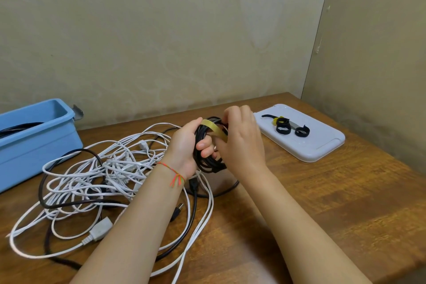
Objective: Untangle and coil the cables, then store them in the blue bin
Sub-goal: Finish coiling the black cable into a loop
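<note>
White cable tangle (110, 168) sprawls on desk (322, 203) near left, black leads threaded through. Left hand (186, 147) above it, grip curled round coiled black cable (207, 159). Right hand (242, 140) just beside, grip pinching yellowish strap (213, 129) lying over coil. Blue bin (34, 136) far left, dark cable inside. White tray (322, 145) far right carries black straps (292, 128).

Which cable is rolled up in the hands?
The black cable coil, gripped by the left hand while the right hand wraps a yellow strap around it. The white cables lie tangled.
</note>
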`<state>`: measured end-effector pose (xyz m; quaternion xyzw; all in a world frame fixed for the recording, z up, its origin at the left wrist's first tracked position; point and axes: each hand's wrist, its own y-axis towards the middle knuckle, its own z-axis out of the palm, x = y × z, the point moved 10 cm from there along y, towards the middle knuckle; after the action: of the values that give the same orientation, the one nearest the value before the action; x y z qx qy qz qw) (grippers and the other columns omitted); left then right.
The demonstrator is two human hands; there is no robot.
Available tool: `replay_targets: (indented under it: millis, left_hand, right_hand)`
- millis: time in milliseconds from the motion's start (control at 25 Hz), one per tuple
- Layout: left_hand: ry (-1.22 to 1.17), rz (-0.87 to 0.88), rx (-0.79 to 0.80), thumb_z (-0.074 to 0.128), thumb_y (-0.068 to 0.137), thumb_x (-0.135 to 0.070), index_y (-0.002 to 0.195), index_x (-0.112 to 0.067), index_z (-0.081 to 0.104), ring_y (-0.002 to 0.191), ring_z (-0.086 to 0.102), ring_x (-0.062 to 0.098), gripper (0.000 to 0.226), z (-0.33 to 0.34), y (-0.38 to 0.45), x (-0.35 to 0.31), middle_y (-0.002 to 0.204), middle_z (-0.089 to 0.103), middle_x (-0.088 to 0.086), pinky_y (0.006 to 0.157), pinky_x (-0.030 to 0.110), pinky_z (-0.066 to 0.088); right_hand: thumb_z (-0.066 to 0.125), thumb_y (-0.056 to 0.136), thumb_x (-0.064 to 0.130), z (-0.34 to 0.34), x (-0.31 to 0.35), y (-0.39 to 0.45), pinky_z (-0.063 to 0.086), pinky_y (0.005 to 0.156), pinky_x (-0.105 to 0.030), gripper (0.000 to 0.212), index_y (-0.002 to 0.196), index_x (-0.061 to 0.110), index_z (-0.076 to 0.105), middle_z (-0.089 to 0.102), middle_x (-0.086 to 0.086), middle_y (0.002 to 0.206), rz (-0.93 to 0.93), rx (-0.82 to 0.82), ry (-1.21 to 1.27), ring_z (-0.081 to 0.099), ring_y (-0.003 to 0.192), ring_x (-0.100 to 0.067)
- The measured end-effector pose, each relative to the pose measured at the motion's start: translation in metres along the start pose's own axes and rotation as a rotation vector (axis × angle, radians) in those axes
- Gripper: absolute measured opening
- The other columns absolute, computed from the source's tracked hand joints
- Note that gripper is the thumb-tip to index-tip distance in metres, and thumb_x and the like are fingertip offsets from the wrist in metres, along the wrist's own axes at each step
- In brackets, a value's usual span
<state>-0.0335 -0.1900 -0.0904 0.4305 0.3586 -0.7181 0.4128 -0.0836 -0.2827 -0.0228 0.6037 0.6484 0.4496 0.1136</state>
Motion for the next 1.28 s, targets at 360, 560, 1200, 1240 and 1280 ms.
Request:
replay_targets:
  millis: [360, 560, 1200, 1240, 1280]
  left_hand:
    - [-0.13, -0.015, -0.252, 0.031, 0.107, -0.033, 0.077, -0.01, 0.049, 0.035, 0.03, 0.015, 0.042, -0.029, -0.001, 0.0, 0.041, 0.03, -0.002, 0.055, 0.032, 0.043]
    - [-0.263, -0.042, -0.237, 0.028, 0.107, -0.033, 0.081, -0.007, 0.052, 0.035, 0.029, 0.014, 0.044, -0.033, 0.004, 0.006, 0.041, 0.029, -0.003, 0.056, 0.03, 0.042]
    - [0.359, 0.008, 0.074, 0.041, 0.106, -0.034, 0.091, -0.008, 0.054, 0.035, 0.03, 0.014, 0.033, -0.006, -0.003, -0.007, 0.043, 0.03, -0.001, 0.052, 0.031, 0.044]
    - [0.367, 0.022, 0.072, 0.041, 0.106, -0.034, 0.094, -0.008, 0.054, 0.034, 0.03, 0.014, 0.032, -0.006, -0.004, -0.008, 0.043, 0.03, -0.001, 0.052, 0.031, 0.043]
    - [0.371, 0.036, 0.074, 0.042, 0.106, -0.034, 0.097, -0.007, 0.054, 0.034, 0.03, 0.014, 0.031, -0.006, -0.004, -0.009, 0.043, 0.03, -0.001, 0.052, 0.031, 0.043]
  right_hand:
    - [0.07, 0.089, 0.038, 0.007, -0.021, 0.002, 0.046, 0.06, -0.03, 0.022, 0.099, 0.021, 0.061, 0.045, 0.015, 0.069, 0.072, 0.261, 0.107, 0.048, 0.068, -0.009]
    - [0.065, 0.093, 0.03, 0.005, -0.02, 0.001, 0.045, 0.063, -0.029, 0.02, 0.11, 0.021, 0.058, 0.045, 0.017, 0.085, 0.063, 0.195, 0.088, 0.047, 0.073, -0.006]
    - [0.078, 0.081, 0.024, 0.038, -0.034, -0.01, 0.049, 0.092, -0.025, 0.05, 0.125, 0.029, 0.054, 0.059, 0.007, 0.12, 0.213, 0.586, 0.558, 0.058, 0.11, -0.005]
    - [0.075, 0.083, 0.02, 0.038, -0.033, -0.011, 0.05, 0.094, -0.028, 0.046, 0.124, 0.029, 0.055, 0.061, 0.008, 0.118, 0.226, 0.588, 0.592, 0.059, 0.11, -0.005]
    - [0.072, 0.084, 0.016, 0.037, -0.033, -0.012, 0.051, 0.095, -0.03, 0.043, 0.122, 0.029, 0.056, 0.063, 0.008, 0.116, 0.251, 0.583, 0.642, 0.06, 0.109, -0.006]
